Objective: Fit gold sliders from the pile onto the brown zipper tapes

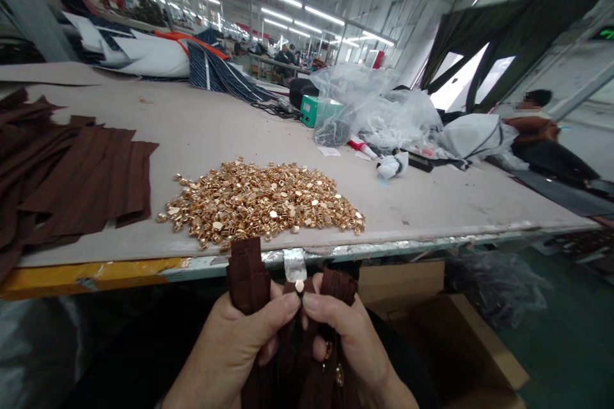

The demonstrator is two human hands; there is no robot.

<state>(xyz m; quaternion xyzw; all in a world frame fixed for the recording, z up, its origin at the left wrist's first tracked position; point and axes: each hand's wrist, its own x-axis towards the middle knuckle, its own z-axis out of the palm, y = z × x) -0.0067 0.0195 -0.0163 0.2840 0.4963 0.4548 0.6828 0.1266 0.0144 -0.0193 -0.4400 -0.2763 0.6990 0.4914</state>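
Both my hands meet at the table's front edge, thumbs nearly touching at a small gold piece [300, 285] on dark brown zipper tape. My left hand [240, 339] is closed on brown strips [247, 275] that rise above its fingers. Closed as well, my right hand [352, 332] grips more brown strips [339, 285], with a few gold pieces hanging below its fingers. Just behind a silver tape patch [295, 264] on the edge lies a large heap of gold metal pieces [268, 201].
Brown strips [91, 172] are stacked on the table's left. Behind are striped fabric [220, 73], a green box [309, 110] and clear plastic bags [398, 115]. A cardboard box [470, 339] stands below the table at right. A person [535, 115] is at far right.
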